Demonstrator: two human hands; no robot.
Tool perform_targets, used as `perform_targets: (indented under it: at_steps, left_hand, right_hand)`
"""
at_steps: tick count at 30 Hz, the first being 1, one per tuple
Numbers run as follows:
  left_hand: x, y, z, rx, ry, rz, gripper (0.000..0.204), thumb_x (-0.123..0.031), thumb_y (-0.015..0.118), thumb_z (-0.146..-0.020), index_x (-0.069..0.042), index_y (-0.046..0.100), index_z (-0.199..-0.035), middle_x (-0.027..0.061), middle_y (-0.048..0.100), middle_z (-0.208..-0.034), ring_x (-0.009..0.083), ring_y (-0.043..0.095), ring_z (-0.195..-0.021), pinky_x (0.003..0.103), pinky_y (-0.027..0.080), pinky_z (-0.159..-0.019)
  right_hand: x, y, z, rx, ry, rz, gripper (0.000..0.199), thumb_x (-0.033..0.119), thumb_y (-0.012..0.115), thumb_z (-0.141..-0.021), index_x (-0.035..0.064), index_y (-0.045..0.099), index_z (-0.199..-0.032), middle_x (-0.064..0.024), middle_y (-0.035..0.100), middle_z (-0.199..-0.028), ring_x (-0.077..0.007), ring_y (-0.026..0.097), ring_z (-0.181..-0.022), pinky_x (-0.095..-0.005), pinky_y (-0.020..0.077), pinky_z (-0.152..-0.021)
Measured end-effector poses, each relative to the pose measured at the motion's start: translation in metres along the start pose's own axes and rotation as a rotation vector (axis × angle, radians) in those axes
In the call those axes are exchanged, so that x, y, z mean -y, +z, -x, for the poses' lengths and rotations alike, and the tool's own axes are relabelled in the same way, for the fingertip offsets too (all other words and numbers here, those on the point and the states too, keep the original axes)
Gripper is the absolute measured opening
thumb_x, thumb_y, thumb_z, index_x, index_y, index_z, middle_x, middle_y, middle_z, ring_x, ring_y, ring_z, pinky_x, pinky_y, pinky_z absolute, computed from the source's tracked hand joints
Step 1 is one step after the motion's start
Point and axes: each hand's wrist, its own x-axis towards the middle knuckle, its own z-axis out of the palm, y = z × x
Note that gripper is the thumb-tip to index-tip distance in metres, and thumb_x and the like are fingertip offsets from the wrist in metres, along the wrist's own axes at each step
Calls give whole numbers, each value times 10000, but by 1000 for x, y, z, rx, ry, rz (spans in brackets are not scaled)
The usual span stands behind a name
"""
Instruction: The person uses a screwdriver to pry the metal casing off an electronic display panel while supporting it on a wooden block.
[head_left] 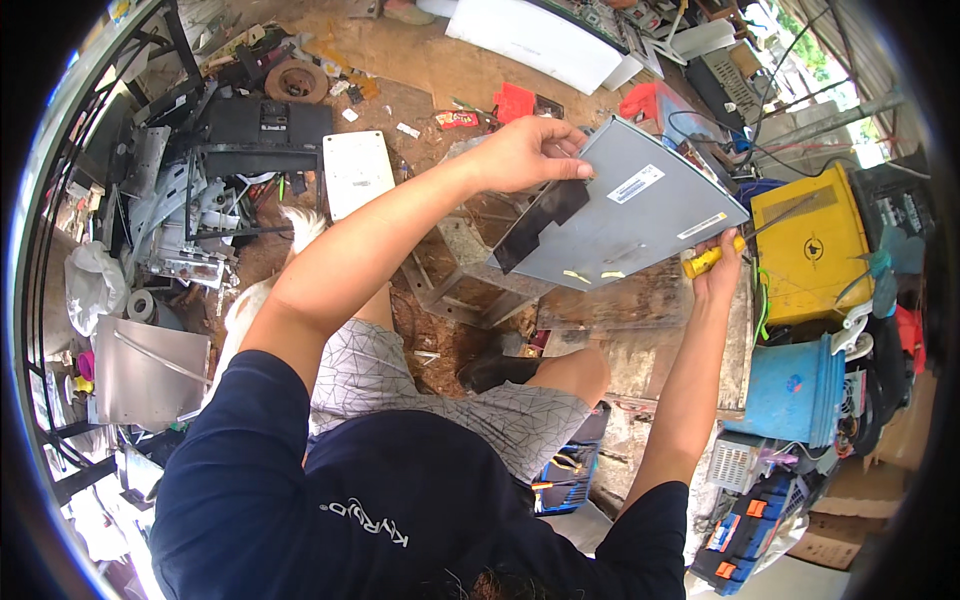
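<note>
A flat grey metal-backed panel (640, 235), probably from a screen, is held up tilted in front of me. White labels and small yellow strips are stuck to it, and a black film (540, 228) covers part of its left side. My left hand (535, 152) pinches the panel's upper left edge, thumb on the near face. At the lower right corner, my right hand (722, 270) has its fingers closed around a screwdriver (704, 262) with a yellow handle, its shaft pointing up and right. That hand also touches the panel's corner; some fingers are hidden behind it.
A wooden board (640, 335) lies under the panel, next to a metal frame (465, 275). On the right stand a yellow box (815, 250), a blue bucket (795, 390) and a toolbox (745, 535). Dismantled black and metal parts (260, 130) crowd the left; a white casing (530, 40) lies ahead.
</note>
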Motion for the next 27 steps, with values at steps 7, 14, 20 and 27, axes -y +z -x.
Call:
perform_targets:
  at_steps: [7,14,20,27]
  left_hand:
    - [30,13,30,67,-32,97,664,-151,748,-789,-33,463,-1377,70,600,-1209,151,563,-1118,328,448,-979]
    - [20,67,51,-361,-52,-454,666,-262,804,-673,-89,536,-1258,116,601,-1116,310,599,-1035,398,500,-899]
    - [44,74,51,-587,103,-411,354,-234,725,-794,-67,647,-1097,112,659,-992,317,653,-866,394,543,-748]
    - [47,70,42,-623,190,-380,156,-130,730,-821,-6,672,-895,132,660,-839,313,653,-770,373,519,-687]
  right_hand:
    - [-1,-8,1,-12,11,-19,316,283,621,-956,114,518,-1203,-14,602,-1130,-158,574,-1021,-367,456,-944]
    - [-6,-21,-1,-5,46,-79,323,257,524,-1004,69,508,-1266,-73,582,-1251,-204,548,-1160,-400,442,-1024]
    - [-2,-5,9,52,36,-71,318,298,544,-995,83,513,-1227,-45,598,-1183,-182,566,-1082,-372,455,-963]
    - [-2,-11,8,3,29,-88,257,262,558,-988,89,537,-1176,-43,604,-1156,-184,564,-1098,-392,451,-993]
